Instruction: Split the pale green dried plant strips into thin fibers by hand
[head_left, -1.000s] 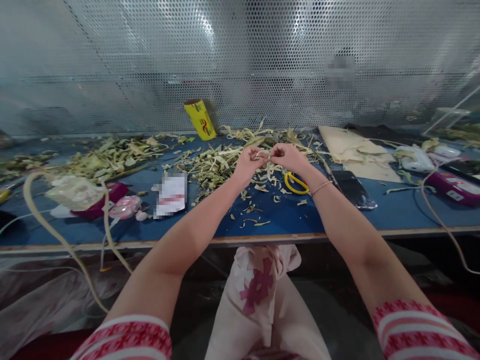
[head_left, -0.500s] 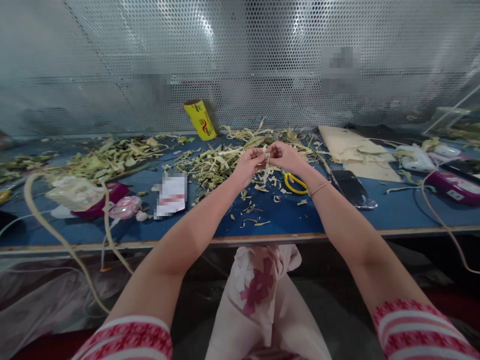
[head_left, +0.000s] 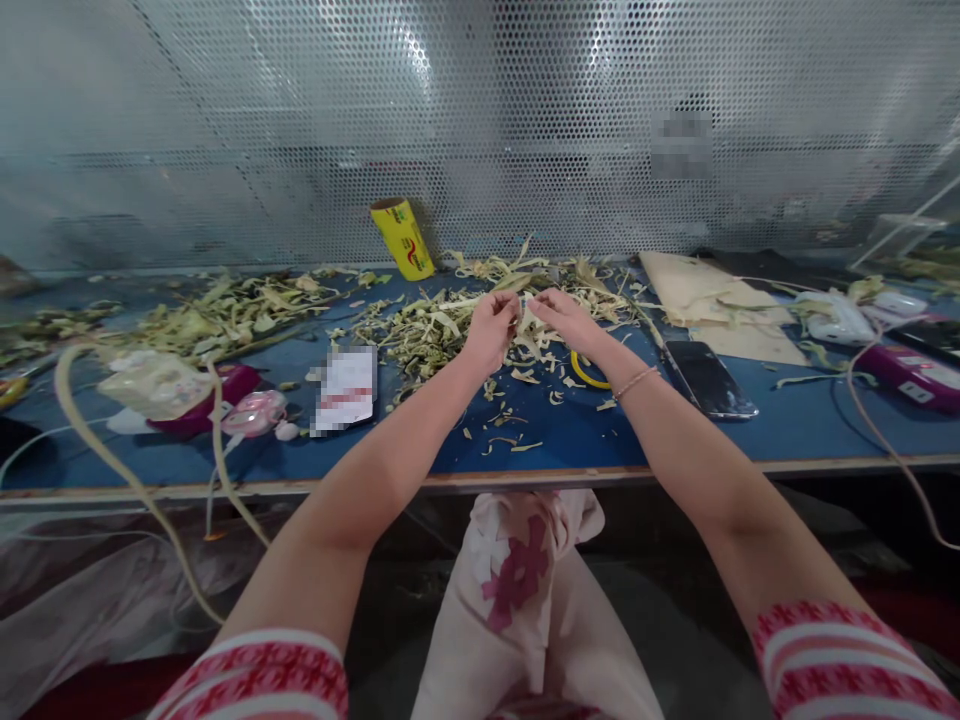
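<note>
At my 10 o'clock, a crumpled translucent plastic bag [head_left: 154,385] lies on the blue table top [head_left: 585,430]. A yellow cardboard-cored film roll [head_left: 403,238] leans at 11 o'clock. My left hand [head_left: 491,330] and right hand [head_left: 566,320] meet at 12 o'clock, fingertips pinched on one pale, flat, fibrous leaf strip [head_left: 527,322] above the heap of dry shredded trimmings [head_left: 427,330]. A glossy black phone [head_left: 705,378] lies at 1 o'clock.

Held piece: the small pale strip [head_left: 525,318] between left hand [head_left: 491,328] and right hand [head_left: 568,318] is too small to identify.
White card [head_left: 343,388]: its print is blurred.
Yellow ring [head_left: 587,371]: partly hidden behind the right wrist.
Upper arms: cut by bottom edge.
</note>
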